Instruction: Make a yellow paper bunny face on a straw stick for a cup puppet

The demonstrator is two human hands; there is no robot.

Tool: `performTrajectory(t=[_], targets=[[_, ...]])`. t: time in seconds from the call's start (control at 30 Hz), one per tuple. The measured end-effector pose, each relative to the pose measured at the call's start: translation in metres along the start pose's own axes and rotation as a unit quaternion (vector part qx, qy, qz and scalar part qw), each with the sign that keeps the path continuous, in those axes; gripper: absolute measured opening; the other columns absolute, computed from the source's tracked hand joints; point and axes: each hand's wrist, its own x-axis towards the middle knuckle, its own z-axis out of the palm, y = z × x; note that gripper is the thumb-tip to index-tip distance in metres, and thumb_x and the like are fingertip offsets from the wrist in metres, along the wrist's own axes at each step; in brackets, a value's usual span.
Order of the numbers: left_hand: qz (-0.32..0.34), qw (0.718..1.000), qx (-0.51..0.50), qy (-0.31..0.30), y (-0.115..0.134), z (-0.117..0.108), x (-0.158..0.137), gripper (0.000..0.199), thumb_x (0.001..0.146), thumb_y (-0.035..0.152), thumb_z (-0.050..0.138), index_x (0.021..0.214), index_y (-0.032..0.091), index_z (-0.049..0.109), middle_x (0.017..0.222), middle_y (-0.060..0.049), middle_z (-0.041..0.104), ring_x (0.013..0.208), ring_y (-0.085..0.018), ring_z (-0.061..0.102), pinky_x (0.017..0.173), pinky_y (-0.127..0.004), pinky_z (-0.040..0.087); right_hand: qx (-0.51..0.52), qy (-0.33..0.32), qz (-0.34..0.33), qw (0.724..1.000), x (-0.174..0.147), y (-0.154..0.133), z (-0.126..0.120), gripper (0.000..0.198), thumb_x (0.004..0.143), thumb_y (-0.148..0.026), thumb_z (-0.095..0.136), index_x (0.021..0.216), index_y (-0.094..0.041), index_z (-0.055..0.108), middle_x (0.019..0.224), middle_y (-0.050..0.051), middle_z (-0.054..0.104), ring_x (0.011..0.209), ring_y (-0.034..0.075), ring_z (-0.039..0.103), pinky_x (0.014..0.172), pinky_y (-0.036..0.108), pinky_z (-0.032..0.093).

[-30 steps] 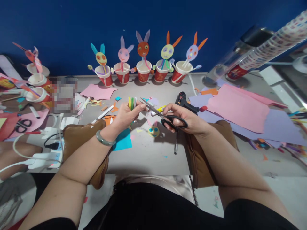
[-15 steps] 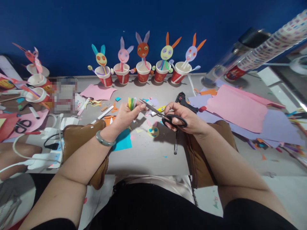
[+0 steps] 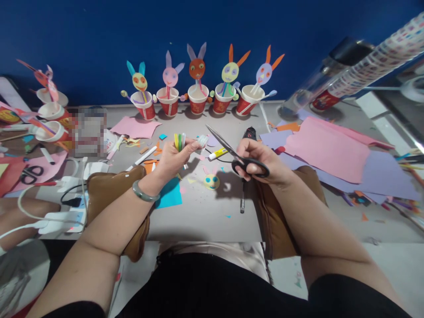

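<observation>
My left hand (image 3: 180, 158) is closed, with a bunch of yellow, green and white strips (image 3: 179, 141) standing up from it. Between its thumb and fingertips it pinches a small whitish, blurred piece (image 3: 202, 141). My right hand (image 3: 260, 161) grips black-handled scissors (image 3: 228, 145), fingers through the loops; the blades point up and left, apart from the whitish piece. Below and between both hands, a yellow paper rabbit face (image 3: 211, 181) with blue eyes and pink ears lies on the table. A yellow tube (image 3: 217, 153) lies behind the scissors.
Several red cups (image 3: 168, 106) with paper rabbits stand along the blue wall. Pink paper sheets (image 3: 331, 150) cover the right side. A black glue gun (image 3: 251, 132) lies behind my right hand. White chargers and a power strip (image 3: 79, 212) sit left, near another person's arm (image 3: 26, 218).
My right hand has drawn the scissors right, away from my left hand. The whitish piece at my left fingertips now shows, and more of the yellow tube is uncovered.
</observation>
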Motion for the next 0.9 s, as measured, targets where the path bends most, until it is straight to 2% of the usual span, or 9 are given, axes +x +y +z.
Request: performTrajectory(t=[0.13, 0.23, 0.3, 0.4, 0.5, 0.6, 0.73, 0.83, 0.9], targets=[[0.017, 1.000, 0.003, 0.005, -0.003, -0.002, 0.000, 0.040, 0.087, 0.058, 0.070, 0.081, 0.019, 0.077, 0.046, 0.007, 0.041, 0.043, -0.006, 0.037, 0.043, -0.022, 0.029, -0.170, -0.126, 0.055, 0.976, -0.002, 0.000, 0.007, 0.036, 0.071, -0.035, 0.088, 0.081, -0.018, 0.057, 0.068, -0.004, 0.063, 0.059, 0.009, 0.059, 0.055, 0.021, 0.043], [0.026, 1.000, -0.015, -0.001, -0.003, -0.002, -0.001, 0.038, 0.088, 0.057, 0.069, 0.081, 0.020, 0.076, 0.047, 0.007, 0.039, 0.043, -0.006, 0.034, 0.043, -0.022, 0.028, -0.344, -0.187, 0.051, 0.919, 0.000, 0.009, 0.019, 0.013, 0.078, -0.018, 0.074, 0.079, -0.017, 0.062, 0.070, -0.003, 0.060, 0.065, 0.009, 0.054, 0.061, 0.022, 0.039], [0.030, 0.999, -0.021, -0.004, -0.004, -0.002, -0.001, 0.038, 0.088, 0.057, 0.069, 0.082, 0.020, 0.076, 0.047, 0.007, 0.039, 0.043, -0.006, 0.033, 0.043, -0.022, 0.028, -0.429, -0.220, 0.029, 0.875, 0.002, 0.017, 0.026, 0.009, 0.079, -0.011, 0.070, 0.079, -0.017, 0.064, 0.075, -0.001, 0.061, 0.071, 0.011, 0.054, 0.067, 0.024, 0.040], [0.039, 0.999, -0.019, -0.010, -0.005, -0.002, -0.002, 0.038, 0.088, 0.057, 0.069, 0.084, 0.020, 0.077, 0.047, 0.007, 0.039, 0.044, -0.006, 0.035, 0.044, -0.023, 0.029, -0.502, -0.244, 0.007, 0.830, 0.003, 0.026, 0.035, 0.007, 0.080, -0.012, 0.071, 0.080, -0.017, 0.066, 0.081, 0.003, 0.063, 0.081, 0.016, 0.057, 0.076, 0.028, 0.041], [0.039, 0.999, -0.020, -0.016, -0.005, -0.001, -0.002, 0.038, 0.088, 0.058, 0.069, 0.083, 0.020, 0.077, 0.048, 0.006, 0.040, 0.044, -0.007, 0.037, 0.046, -0.024, 0.030, -0.534, -0.264, -0.009, 0.803, 0.003, 0.028, 0.040, 0.006, 0.082, -0.014, 0.071, 0.079, -0.017, 0.067, 0.082, 0.005, 0.065, 0.086, 0.019, 0.058, 0.078, 0.030, 0.042], [0.027, 0.999, -0.026, -0.024, -0.004, 0.000, -0.003, 0.039, 0.087, 0.059, 0.070, 0.083, 0.020, 0.077, 0.048, 0.006, 0.038, 0.045, -0.007, 0.034, 0.045, -0.024, 0.028, -0.526, -0.283, -0.027, 0.801, 0.001, 0.026, 0.042, 0.004, 0.083, -0.017, 0.072, 0.081, -0.017, 0.069, 0.083, 0.006, 0.068, 0.090, 0.020, 0.059, 0.081, 0.031, 0.043], [0.011, 0.999, -0.024, -0.038, -0.002, 0.001, -0.004, 0.040, 0.086, 0.058, 0.071, 0.086, 0.019, 0.077, 0.049, 0.006, 0.039, 0.045, -0.006, 0.033, 0.044, -0.024, 0.025, -0.503, -0.270, -0.032, 0.821, -0.002, 0.023, 0.039, 0.009, 0.085, -0.027, 0.075, 0.088, -0.019, 0.072, 0.084, 0.005, 0.071, 0.085, 0.018, 0.063, 0.076, 0.029, 0.045], [0.002, 0.999, -0.020, -0.049, -0.001, 0.003, -0.006, 0.043, 0.084, 0.060, 0.071, 0.086, 0.017, 0.077, 0.048, 0.006, 0.040, 0.045, -0.006, 0.034, 0.045, -0.024, 0.025, -0.488, -0.215, -0.061, 0.844, -0.003, 0.023, 0.034, 0.018, 0.087, -0.035, 0.074, 0.096, -0.019, 0.073, 0.084, 0.003, 0.074, 0.076, 0.014, 0.065, 0.070, 0.026, 0.046], [-0.013, 0.998, -0.019, -0.062, 0.000, 0.004, -0.007, 0.046, 0.083, 0.062, 0.072, 0.085, 0.016, 0.076, 0.048, 0.007, 0.040, 0.045, -0.006, 0.034, 0.045, -0.024, 0.025, -0.466, -0.133, -0.131, 0.865, -0.003, 0.024, 0.033, 0.018, 0.088, -0.035, 0.074, 0.095, -0.019, 0.072, 0.081, 0.002, 0.075, 0.071, 0.013, 0.066, 0.067, 0.025, 0.048]])
